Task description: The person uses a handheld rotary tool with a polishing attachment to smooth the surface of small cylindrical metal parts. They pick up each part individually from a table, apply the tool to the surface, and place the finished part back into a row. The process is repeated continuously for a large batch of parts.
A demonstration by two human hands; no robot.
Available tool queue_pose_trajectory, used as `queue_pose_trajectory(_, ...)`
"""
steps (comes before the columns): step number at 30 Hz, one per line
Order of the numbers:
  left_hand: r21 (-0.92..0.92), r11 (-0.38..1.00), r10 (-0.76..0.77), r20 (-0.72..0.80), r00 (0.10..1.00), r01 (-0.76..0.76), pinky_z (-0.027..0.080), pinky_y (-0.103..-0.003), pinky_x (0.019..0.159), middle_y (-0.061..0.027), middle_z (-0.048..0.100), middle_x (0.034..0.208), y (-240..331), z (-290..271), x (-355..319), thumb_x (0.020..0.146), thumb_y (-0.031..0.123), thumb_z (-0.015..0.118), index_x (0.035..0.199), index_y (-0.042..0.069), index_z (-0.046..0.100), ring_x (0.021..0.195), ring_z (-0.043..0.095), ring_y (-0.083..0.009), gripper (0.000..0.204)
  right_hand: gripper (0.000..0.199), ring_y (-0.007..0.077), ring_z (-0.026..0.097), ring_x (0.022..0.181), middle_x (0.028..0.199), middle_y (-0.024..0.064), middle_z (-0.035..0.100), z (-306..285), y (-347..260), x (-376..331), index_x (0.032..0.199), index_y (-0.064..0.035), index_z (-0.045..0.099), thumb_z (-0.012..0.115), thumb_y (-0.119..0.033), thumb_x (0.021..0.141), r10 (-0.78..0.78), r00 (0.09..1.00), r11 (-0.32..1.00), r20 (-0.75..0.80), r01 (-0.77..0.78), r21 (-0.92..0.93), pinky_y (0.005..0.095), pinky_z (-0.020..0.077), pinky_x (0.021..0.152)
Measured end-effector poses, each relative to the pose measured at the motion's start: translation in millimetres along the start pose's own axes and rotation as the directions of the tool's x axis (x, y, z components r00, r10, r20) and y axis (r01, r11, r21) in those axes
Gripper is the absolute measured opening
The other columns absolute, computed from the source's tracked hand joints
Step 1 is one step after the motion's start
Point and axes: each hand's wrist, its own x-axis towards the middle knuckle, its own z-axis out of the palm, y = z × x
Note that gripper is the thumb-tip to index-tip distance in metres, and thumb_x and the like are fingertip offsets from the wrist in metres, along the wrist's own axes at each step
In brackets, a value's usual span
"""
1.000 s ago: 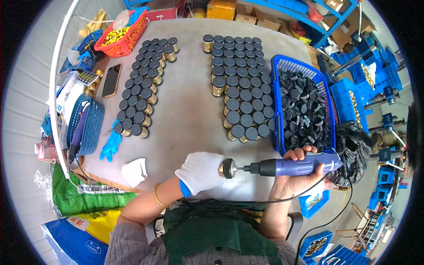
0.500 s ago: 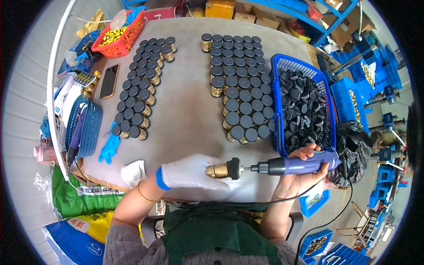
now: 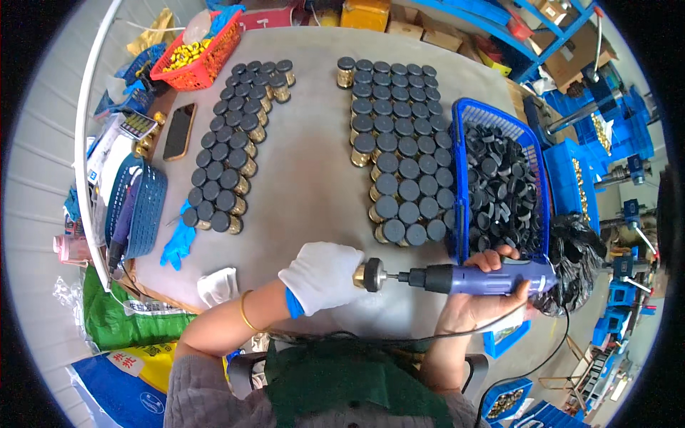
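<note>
Left hand: my gloved left hand (image 3: 322, 277), lower centre, grips a capped brass piece (image 3: 365, 274).
Right hand: my bare right hand (image 3: 492, 296) clasps the blue electric screwdriver (image 3: 477, 279) against it.

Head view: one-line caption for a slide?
Gloved left hand holds a brass piece against the blue power driver gripped by the bare right hand.

A grey table (image 3: 307, 178) is seen, carrying two blocks of black-capped brass pieces: a left cluster (image 3: 232, 150) and a right cluster (image 3: 399, 150). A blue basket (image 3: 499, 121) of black caps is set just beside the right cluster. A red basket (image 3: 196, 57), a dark phone (image 3: 178, 132), a blue tray (image 3: 143, 210), a blue glove (image 3: 177, 242) and a white cloth (image 3: 216, 285) are laid along the left edge.
</note>
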Motion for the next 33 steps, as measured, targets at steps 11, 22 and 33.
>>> queue_pose_trajectory(11,0.371,0.917,0.065,-0.507,0.860,0.150,0.046,-0.039,0.074,-0.0117,0.056,0.087,-148,-124,100,0.068,0.015,0.071,0.095,0.010,0.058,0.087,0.056,-0.0304,0.031,0.048,0.0156,0.044,0.069,0.106,0.0103,0.051,8,-2,6,0.113,-0.0056,0.040,0.061,-0.034,0.081,-0.022,0.995,0.999,0.102,0.026,-0.042,0.0253,0.0394,0.060)
queue_pose_trajectory(22,0.597,0.744,0.127,-0.569,0.813,0.302,0.043,-0.041,0.064,-0.0144,0.055,0.087,-171,-128,128,0.070,0.010,0.059,0.088,0.011,0.061,0.082,0.055,-0.0308,0.018,0.050,0.0161,0.044,0.069,0.104,0.0096,0.047,2,16,15,0.114,-0.0063,0.037,0.060,-0.037,0.081,0.053,0.998,0.997,0.037,-0.051,-0.063,0.0259,0.0387,0.057)
queue_pose_trajectory(33,0.130,0.961,-0.138,-0.537,0.832,0.243,0.047,-0.044,0.078,-0.0185,0.058,0.096,-140,-130,231,0.080,0.027,0.056,0.112,0.007,0.048,0.091,0.058,-0.0365,0.038,0.052,0.0156,0.044,0.067,0.103,0.0091,0.048,16,14,9,0.114,-0.0053,0.039,0.061,-0.038,0.081,0.043,0.997,0.996,0.065,-0.037,-0.083,0.0255,0.0382,0.056)
